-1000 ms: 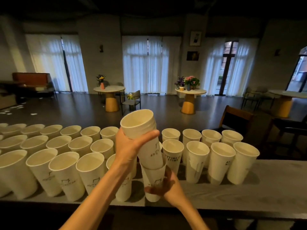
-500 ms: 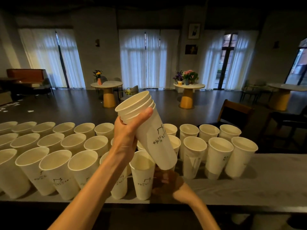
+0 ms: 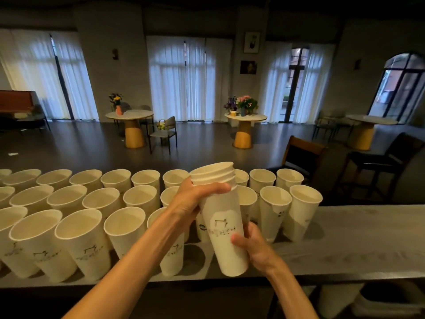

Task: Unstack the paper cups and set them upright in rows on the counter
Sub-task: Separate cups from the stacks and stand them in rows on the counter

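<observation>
A short stack of white paper cups (image 3: 220,217) with nested rims at the top hangs tilted above the counter's front edge. My left hand (image 3: 195,201) grips the stack just below the rims. My right hand (image 3: 253,247) holds the lower body of the outermost cup, with the thumb on its front. Several cups stand upright in three rows on the grey counter (image 3: 356,238), from the far left to just right of the stack. The rows' rightmost cup (image 3: 299,215) stands right of my hands.
Bare counter stretches to the right of the rows. Beyond the counter stand wooden chairs (image 3: 303,155) and round tables with flowers (image 3: 245,116). More white cups (image 3: 333,300) show in a bin under the counter at the bottom right.
The stack has moved right and come lower and more upright. My right hand has left the cup it stood in the front row and now holds the stack's bottom cup.
</observation>
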The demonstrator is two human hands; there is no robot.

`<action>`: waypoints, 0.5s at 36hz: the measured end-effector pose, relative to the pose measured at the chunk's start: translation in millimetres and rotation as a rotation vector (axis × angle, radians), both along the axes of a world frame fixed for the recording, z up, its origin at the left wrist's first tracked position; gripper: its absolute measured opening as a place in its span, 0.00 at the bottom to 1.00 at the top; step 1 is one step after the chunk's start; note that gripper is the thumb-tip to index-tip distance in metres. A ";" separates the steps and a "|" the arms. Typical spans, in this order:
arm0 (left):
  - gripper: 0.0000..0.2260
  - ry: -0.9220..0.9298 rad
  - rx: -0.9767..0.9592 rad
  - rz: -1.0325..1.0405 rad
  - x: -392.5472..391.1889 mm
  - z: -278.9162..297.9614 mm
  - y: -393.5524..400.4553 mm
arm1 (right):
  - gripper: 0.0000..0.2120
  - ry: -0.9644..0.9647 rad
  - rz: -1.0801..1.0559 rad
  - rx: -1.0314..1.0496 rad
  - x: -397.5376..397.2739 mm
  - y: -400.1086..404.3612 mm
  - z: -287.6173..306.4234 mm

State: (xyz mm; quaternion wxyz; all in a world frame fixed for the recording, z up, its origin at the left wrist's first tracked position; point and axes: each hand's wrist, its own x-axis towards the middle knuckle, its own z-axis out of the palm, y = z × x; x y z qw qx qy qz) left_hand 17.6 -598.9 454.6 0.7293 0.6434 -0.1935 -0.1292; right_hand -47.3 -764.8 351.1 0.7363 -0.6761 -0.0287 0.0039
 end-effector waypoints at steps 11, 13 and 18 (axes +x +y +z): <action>0.37 -0.176 -0.093 0.335 -2.5 32.2 21.2 | 0.42 0.085 -0.137 -0.306 30.2 19.0 -55.0; 0.40 -0.207 -0.097 0.386 -8.8 37.3 27.6 | 0.43 0.104 -0.124 -0.268 36.9 24.2 -62.5; 0.46 -0.219 -0.120 0.391 -24.4 42.2 35.7 | 0.45 0.051 -0.153 -0.380 39.5 33.5 -69.8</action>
